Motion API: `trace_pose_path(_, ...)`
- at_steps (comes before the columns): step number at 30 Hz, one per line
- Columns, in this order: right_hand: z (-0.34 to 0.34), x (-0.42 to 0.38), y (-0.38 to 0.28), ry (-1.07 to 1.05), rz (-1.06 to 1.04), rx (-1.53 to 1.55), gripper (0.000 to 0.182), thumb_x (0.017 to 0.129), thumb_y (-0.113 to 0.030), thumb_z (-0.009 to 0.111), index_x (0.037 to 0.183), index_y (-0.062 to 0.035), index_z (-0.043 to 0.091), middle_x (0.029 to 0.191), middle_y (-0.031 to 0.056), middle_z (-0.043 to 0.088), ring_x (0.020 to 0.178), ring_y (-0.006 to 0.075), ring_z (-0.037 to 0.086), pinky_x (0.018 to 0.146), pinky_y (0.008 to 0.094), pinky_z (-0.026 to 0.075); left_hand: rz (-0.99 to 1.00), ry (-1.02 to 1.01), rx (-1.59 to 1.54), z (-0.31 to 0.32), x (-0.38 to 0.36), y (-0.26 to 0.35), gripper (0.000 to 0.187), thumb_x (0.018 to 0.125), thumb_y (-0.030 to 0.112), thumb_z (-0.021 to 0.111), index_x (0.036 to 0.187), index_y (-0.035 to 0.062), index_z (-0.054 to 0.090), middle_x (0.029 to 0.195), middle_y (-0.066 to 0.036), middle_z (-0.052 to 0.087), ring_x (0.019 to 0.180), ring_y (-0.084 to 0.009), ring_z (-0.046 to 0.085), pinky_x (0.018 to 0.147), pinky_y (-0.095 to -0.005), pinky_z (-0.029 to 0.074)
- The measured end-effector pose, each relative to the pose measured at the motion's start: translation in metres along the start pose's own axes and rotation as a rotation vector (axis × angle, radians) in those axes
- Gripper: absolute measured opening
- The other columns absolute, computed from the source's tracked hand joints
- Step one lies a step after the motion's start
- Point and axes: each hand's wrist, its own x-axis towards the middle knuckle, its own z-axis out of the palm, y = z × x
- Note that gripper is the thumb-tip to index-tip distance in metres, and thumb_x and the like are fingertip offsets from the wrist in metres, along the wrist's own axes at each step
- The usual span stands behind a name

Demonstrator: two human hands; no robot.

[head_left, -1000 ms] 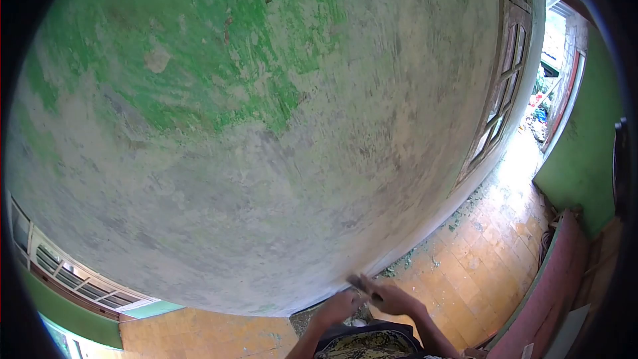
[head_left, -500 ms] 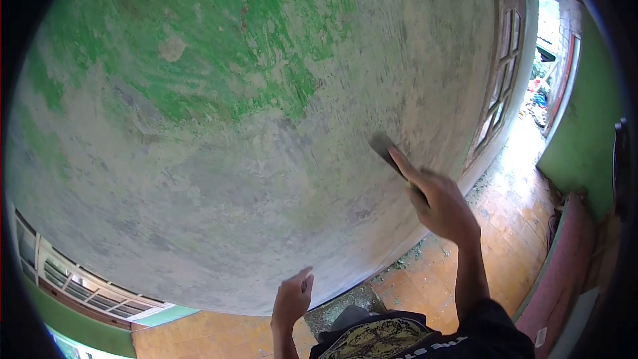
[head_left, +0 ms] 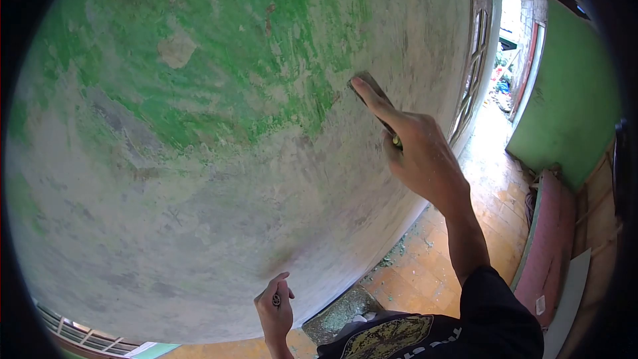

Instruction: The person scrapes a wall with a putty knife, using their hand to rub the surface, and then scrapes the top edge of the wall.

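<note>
My right hand (head_left: 422,153) is wrapped round a flat scraper (head_left: 373,93), its index finger laid along the blade. The scraper's tip is at the wall (head_left: 232,193), by the right edge of the remaining green paint (head_left: 232,86). Bare grey plaster shows below and to the right of that paint. Low in the view, my left hand (head_left: 274,306) is near the wall with its fingers curled and a ring visible; whether it holds anything is unclear.
Paint flakes lie on the orange tiled floor (head_left: 425,269) and on a dark slab (head_left: 339,312) at the wall's foot. A latticed window (head_left: 473,66) and a bright doorway are at right. A pink panel (head_left: 546,246) leans beside a green wall (head_left: 571,93).
My right hand and the scraper have moved up and slightly left, to the edge of the green paint. My left hand sits slightly lower and further left, and the view has shifted.
</note>
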Motion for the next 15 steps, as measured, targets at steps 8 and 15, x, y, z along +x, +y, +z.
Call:
trace_pose_path(8, -0.008, 0.002, -0.022, 0.005, 0.138, -0.083, 0.082, 0.080, 0.014, 0.055, 0.152, -0.0232, 0.045, 0.086, 0.0277, 0.067, 0.072, 0.0390, 0.067, 0.073, 0.0497, 0.049, 0.051, 0.017, -0.051, -0.018, 0.014, -0.024, 0.018, 0.098, 0.006, 0.058, 0.097, -0.0030, 0.074, 0.056, -0.005, 0.054, 0.051, -0.0089, 0.051, 0.051, -0.0262, 0.039)
trace_pose_path(15, 0.016, 0.003, -0.014, 0.213, 0.067, 0.042, 0.080, 0.080, 0.014, 0.055, 0.151, -0.0213, 0.046, 0.084, 0.0290, 0.064, 0.072, 0.0404, 0.066, 0.073, 0.0509, 0.047, 0.057, 0.031, -0.028, -0.021, 0.016, -0.039, 0.012, 0.092, 0.002, 0.062, 0.087, -0.0042, 0.071, 0.082, -0.020, 0.074, 0.075, -0.0320, 0.073, 0.071, -0.0345, 0.053)
